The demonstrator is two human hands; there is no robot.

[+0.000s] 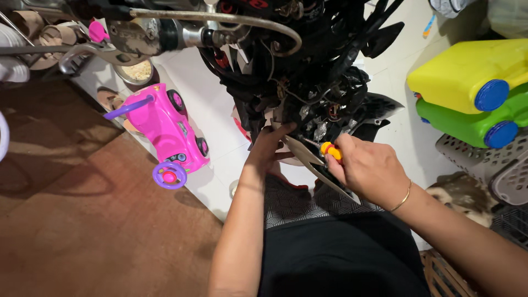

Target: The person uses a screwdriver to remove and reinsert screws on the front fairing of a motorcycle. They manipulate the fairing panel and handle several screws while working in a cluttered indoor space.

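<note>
A stripped motorbike front [297, 66] with tangled black wiring and bare metal parts fills the top centre. My left hand [269, 147] reaches up into the wiring, fingertips touching a dark part at its lower edge. My right hand [369, 166] grips a screwdriver with an orange and yellow handle [330, 150], its tip pointing into the bike's inner parts. A long pale metal piece [316, 165], shaped like tongs or a bracket, runs below the right hand; whether that hand holds it I cannot tell. A thin gold bracelet circles my right wrist.
A pink toy car [171, 132] with purple wheel stands on the white floor at left, beside a brown mat [82, 220]. Yellow [467, 71] and green [467, 121] jugs with blue caps lie at right, above grey plastic baskets [495, 165]. A handlebar and lever [110, 47] jut out top left.
</note>
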